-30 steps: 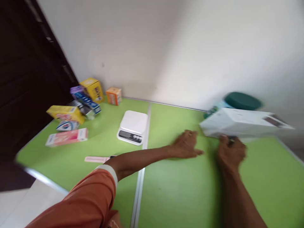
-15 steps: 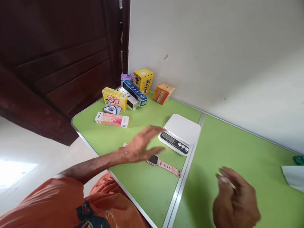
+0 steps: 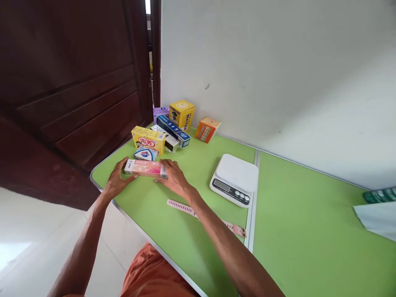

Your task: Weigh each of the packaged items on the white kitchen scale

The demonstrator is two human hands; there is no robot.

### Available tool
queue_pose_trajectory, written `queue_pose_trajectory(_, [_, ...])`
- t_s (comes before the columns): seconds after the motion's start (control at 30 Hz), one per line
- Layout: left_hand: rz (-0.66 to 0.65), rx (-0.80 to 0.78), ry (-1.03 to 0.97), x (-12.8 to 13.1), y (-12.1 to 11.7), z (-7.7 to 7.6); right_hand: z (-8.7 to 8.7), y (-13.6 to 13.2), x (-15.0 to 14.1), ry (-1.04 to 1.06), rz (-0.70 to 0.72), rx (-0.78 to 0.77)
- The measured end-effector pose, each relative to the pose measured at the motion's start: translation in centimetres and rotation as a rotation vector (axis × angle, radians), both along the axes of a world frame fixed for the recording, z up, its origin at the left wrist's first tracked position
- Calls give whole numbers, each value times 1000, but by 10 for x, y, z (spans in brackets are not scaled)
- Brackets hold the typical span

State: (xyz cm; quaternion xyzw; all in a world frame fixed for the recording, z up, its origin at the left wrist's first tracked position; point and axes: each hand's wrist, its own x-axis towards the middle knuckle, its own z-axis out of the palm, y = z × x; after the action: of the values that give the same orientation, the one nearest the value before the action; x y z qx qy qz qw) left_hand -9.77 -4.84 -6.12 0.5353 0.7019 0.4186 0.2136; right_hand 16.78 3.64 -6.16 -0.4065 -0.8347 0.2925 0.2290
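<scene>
Contact at both ends, by the look of it: likely the taking-hold step. Starting at the left, a bare left hand (image 3: 116, 180) around the near-left end of a long pink-and-white cardboard carton (image 3: 142, 168), thumb along the near edge, fingers at the far edge, a wide gap between. Then the carton itself, toward the left end of the smooth green tabletop (image 3: 303, 214), just in front of a small blue-and-white carton (image 3: 144, 154) and a yellow box with red lettering (image 3: 148, 139). Resting or barely raised? Hard to say. Next along, a bare right hand (image 3: 175, 176), palm down, thumb in front, fingers bent over the right end and partly covering it. Fingers and thumbs apart by roughly the carton's width, apparently touching; how firmly clamped, impossible to judge. Farther right, a perforated pale pink watch strap (image 3: 182, 207), partly hidden under the right forearm (image 3: 222, 243), then a flat white plastic scale (image 3: 236, 173). Next move: probably calls for even pressure from both sides, and care around the small carton behind.
</scene>
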Motion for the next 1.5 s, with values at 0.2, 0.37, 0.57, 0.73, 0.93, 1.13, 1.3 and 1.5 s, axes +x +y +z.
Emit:
queue_pose_trajectory(0.2, [-101, -19, -100, 9, -3, 9, 9, -24, 24, -54, -16, -25])
queue_pose_trajectory(0.37, [-224, 118, -84, 56, -2, 31, 29, -56, 94, 110, -130, 62])
queue_pose_trajectory(0.57, [-513, 272, -98, 160, 65, 45, 54, -70, 195, 251, -477, 210])
queue_pose_trajectory(0.73, [-664, 257, -161, 243, 124, 32, 43, -62, 259, 360, -684, 215])
queue_pose_trajectory(0.93, [-696, 180, -163, 283, 156, 10, 10, -39, 291, 438, -780, 98])
queue_pose_trajectory(1.13, [-682, 130, -188, 276, 160, -3, -3, -31, 287, 555, -769, 41])
queue_pose_trajectory(1.3, [-593, 99, -384, 278, 153, -19, -19, -34, 277, 788, -925, -24])
queue_pose_trajectory(1.5, [-503, 80, -484, 290, 141, -31, -39, -34, 268, 822, -1034, 36])
